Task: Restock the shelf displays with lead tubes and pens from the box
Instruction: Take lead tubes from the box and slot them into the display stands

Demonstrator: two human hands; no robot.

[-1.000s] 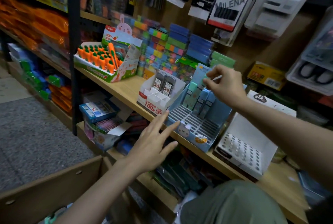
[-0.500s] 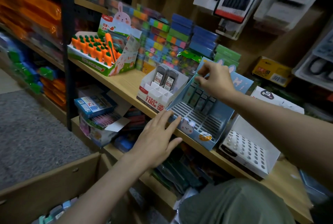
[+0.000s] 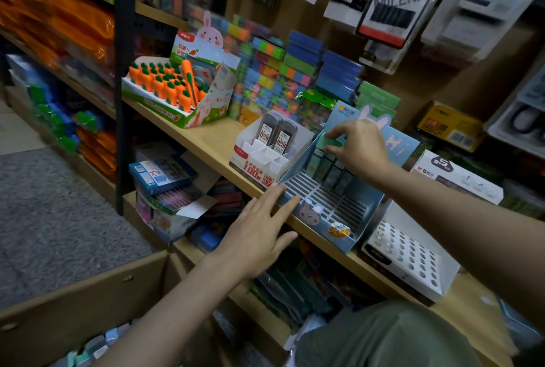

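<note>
A: Item one, far left?
B: Cardboard box (image 3: 88, 293), lower left, on the floor below the shelf (image 3: 206, 142); small pastel packets showed inside at the bottom edge, too blurred to identify.

A: On the shelf, leftmost?
B: Carrot display (image 3: 177, 92), green-and-white carton with a rabbit header, rows of orange carrot-shaped pieces standing upright in it.

A: Next?
B: White lead display (image 3: 265, 160), red print on the front, compartmented. Two dark lead tubes (image 3: 275, 133) stood upright in its back row; the front compartments looked vacant.

A: Left hand?
B: Left hand (image 3: 256, 236) open, fingers spread and nearly flat, fingertips touching the front left corner of the blue display (image 3: 321, 216). It held nothing.

A: The blue display?
B: Just beside the white one, touching or nearly so. Rabbit face on the front lip, slotted grid floor, a row of green and grey tubes (image 3: 327, 166) upright along its back.

A: Right hand?
B: Right hand (image 3: 359, 145) above that back row, thumb and forefinger pinched on a pale green tube (image 3: 330, 141) at the left end. Whether the tube was seated in a slot, could not tell.

A: Far right?
B: White tray (image 3: 413, 260) with round holes, all unfilled, just beside the blue display.
</note>
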